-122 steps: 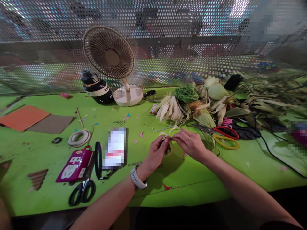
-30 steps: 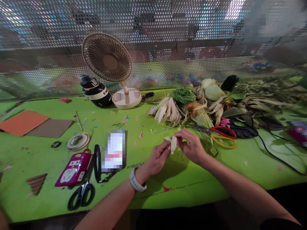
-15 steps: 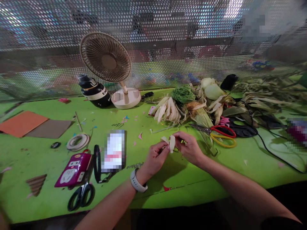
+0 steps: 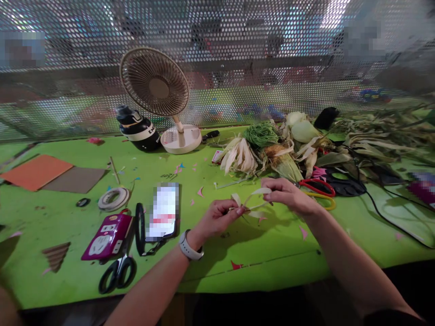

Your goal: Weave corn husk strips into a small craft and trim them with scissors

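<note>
Your left hand (image 4: 220,216) has thumb and finger pinched together on the pale strips (image 4: 257,192), just above the green table (image 4: 272,267), and your right hand (image 4: 288,195) has its fingers closed on the end of one. That right hand hides the blades of the red-and-yellow scissors (image 4: 322,186). Beyond your hands lie a dried husk bundle (image 4: 240,157) and green strings (image 4: 261,135); to your left are a phone (image 4: 162,211), a purple power strip (image 4: 108,236), black scissors (image 4: 125,270) and a tape roll (image 4: 124,199).
</note>
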Demonstrator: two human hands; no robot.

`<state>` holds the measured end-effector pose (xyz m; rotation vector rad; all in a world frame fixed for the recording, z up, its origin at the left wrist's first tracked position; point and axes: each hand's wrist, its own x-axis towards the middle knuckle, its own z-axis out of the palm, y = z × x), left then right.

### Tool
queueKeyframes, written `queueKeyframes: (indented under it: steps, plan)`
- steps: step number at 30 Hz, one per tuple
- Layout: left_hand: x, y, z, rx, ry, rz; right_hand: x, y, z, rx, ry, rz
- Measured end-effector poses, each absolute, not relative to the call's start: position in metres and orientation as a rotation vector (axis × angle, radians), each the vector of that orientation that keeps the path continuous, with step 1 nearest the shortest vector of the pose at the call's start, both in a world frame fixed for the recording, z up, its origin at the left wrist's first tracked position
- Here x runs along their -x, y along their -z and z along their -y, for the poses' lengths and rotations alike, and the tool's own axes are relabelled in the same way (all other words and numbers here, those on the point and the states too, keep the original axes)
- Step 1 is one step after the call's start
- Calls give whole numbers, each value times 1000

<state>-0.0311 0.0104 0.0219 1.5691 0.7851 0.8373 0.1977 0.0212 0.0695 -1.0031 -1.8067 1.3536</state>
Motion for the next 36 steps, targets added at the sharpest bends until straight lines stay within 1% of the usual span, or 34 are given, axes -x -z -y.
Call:
queueKeyframes:
  steps: [6, 10, 13, 15, 18, 20, 22, 27, 29, 33, 36]
  plan:
    - [28, -23, -17, -1481, -904, -888, -198, -75, -17, 1047, -1460, 1662]
    - [24, -21, -19, -1262, -884, -912, -184, -60, -16, 960, -1467, 1406]
    - [24, -18, -19, -1112, -871, -903, -170, -47, -15, 901, -1397, 1171]
    - [25, -17, -19, -1069, -850, -881, -164, -41, -13, 856, -1385, 1170]
    - [24, -16, -19, -1071, -840, -847, -162, -38, -9, 765, -1395, 1332]
    - [22, -16, -18, -1077, -870, -836, -162, -38, -8, 745, -1295, 1454]
    - [20, -16, -18, -1085, -895, -825, -162, -37, -8, 776, -1110, 1559]
    - [17, -15, -16, -1093, -884, -831, -159, -34, -8, 755, -495, 1943]
    - [17, -14, -16, -1074, -892, -852, -159, -33, -9, 702, -307, 2047]
    - [19, -14, -16, -1070, -860, -858, -160, -33, -7, 706, -192, 2117]
    - [18, -15, -15, -1127, -829, -819, -157, -33, -2, 831, -193, 1985]
